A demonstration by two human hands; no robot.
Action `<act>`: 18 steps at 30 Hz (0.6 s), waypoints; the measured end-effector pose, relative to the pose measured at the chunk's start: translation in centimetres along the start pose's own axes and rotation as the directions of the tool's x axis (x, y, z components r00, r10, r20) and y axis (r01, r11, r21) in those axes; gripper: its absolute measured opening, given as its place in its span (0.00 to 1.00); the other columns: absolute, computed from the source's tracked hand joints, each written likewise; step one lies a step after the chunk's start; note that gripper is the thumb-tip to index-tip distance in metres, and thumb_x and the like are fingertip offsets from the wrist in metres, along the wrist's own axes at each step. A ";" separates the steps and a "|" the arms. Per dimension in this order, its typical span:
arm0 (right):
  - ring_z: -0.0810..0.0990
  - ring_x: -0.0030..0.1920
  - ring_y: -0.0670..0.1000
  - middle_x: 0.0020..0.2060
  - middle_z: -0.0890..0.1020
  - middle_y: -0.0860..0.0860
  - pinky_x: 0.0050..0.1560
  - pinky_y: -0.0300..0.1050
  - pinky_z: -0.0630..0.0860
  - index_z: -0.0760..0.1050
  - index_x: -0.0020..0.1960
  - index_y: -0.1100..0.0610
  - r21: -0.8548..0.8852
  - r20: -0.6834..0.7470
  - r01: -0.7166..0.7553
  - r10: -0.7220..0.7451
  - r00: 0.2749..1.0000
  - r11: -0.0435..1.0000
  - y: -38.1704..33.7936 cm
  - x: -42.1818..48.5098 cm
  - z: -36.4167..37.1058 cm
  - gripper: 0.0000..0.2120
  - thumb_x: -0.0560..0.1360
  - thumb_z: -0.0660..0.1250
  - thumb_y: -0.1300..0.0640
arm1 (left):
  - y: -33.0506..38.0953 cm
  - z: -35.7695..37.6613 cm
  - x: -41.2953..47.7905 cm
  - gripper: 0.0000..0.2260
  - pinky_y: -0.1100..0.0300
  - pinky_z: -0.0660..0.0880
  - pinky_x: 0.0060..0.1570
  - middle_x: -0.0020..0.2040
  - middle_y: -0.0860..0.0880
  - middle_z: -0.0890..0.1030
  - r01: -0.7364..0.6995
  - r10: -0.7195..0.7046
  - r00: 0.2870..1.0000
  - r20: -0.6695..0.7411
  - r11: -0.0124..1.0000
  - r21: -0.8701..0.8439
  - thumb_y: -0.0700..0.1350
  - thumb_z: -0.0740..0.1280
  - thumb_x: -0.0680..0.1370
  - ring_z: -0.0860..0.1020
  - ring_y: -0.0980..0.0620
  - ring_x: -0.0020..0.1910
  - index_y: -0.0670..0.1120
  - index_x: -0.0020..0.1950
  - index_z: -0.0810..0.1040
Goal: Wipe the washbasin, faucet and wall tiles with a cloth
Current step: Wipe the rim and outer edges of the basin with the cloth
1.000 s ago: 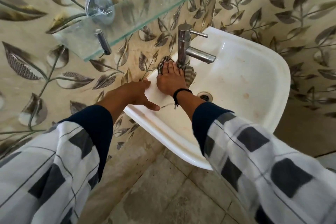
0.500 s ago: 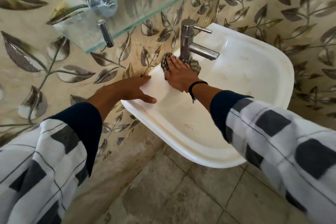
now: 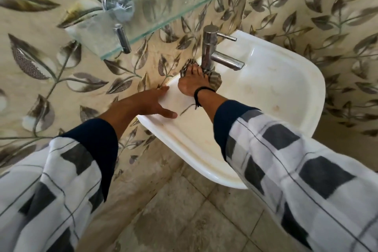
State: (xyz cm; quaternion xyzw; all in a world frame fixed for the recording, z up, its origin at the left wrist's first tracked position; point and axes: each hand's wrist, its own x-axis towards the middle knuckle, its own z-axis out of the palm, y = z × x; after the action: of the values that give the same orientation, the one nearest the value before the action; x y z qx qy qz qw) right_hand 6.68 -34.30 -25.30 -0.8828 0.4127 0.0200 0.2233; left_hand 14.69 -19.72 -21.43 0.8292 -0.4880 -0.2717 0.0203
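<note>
The soft, limp cloth [image 3: 215, 81] (it would likely bunch if pinched) suits the flat, straight-fingered press of the right hand [image 3: 193, 83] beside the faucet [image 3: 208, 47], while the left hand [image 3: 147, 102] rests spread on the washbasin [image 3: 306, 80].

No writing, label, brand, number or sign can be read anywhere in this view.
</note>
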 end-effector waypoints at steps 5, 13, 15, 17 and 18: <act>0.43 0.80 0.52 0.81 0.45 0.53 0.79 0.51 0.43 0.45 0.81 0.57 -0.128 0.048 0.246 -0.242 0.969 0.961 3.7 -0.2 -0.7 0.30 0.84 0.49 0.48 | -0.4 -0.1 -0.2 0.48 0.56 0.53 0.73 0.79 0.51 0.52 0.000 0.000 1.000 0.006 1.000 0.025 0.65 0.70 0.69 0.55 0.50 0.76 0.54 0.79 0.45; 0.45 0.80 0.51 0.81 0.47 0.51 0.78 0.52 0.41 0.47 0.81 0.53 -0.122 -0.067 0.297 -0.306 0.950 0.947 3.7 -2.3 1.6 0.27 0.84 0.46 0.48 | -0.6 -0.4 -0.6 0.51 0.56 0.54 0.74 0.79 0.52 0.53 -0.013 0.013 1.000 0.025 1.000 0.021 0.71 0.68 0.65 0.56 0.52 0.76 0.54 0.79 0.46; 0.44 0.80 0.50 0.81 0.46 0.50 0.78 0.51 0.41 0.46 0.82 0.53 -0.138 -0.014 0.323 -0.328 0.945 0.936 4.1 -1.7 0.6 0.28 0.84 0.46 0.47 | -0.7 -0.6 -0.6 0.55 0.54 0.55 0.74 0.79 0.52 0.54 -0.008 0.007 1.000 0.026 1.000 0.017 0.75 0.66 0.60 0.56 0.51 0.76 0.55 0.79 0.47; 0.43 0.80 0.50 0.81 0.44 0.51 0.78 0.51 0.40 0.44 0.82 0.54 -0.131 -0.020 0.251 -0.256 0.967 0.959 3.4 -1.1 0.2 0.29 0.84 0.45 0.47 | -0.5 -0.6 -0.8 0.55 0.54 0.54 0.74 0.79 0.52 0.53 0.003 -0.003 1.000 0.028 1.000 0.008 0.75 0.65 0.60 0.56 0.51 0.76 0.55 0.79 0.46; 0.42 0.80 0.51 0.81 0.44 0.51 0.78 0.51 0.40 0.44 0.82 0.55 -0.117 -0.039 0.201 -0.207 0.978 0.973 2.7 -1.0 0.5 0.29 0.84 0.45 0.47 | -0.4 -0.5 -0.9 0.54 0.55 0.54 0.74 0.79 0.52 0.53 0.001 -0.001 1.000 0.028 1.000 0.008 0.74 0.66 0.62 0.56 0.51 0.76 0.55 0.79 0.46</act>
State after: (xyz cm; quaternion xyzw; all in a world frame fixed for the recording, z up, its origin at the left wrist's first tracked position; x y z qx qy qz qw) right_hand 4.06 -34.90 -26.54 -0.9319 0.3237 -0.0023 0.1636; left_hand 14.89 -18.89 -20.71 0.8258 -0.4888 -0.2811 0.0100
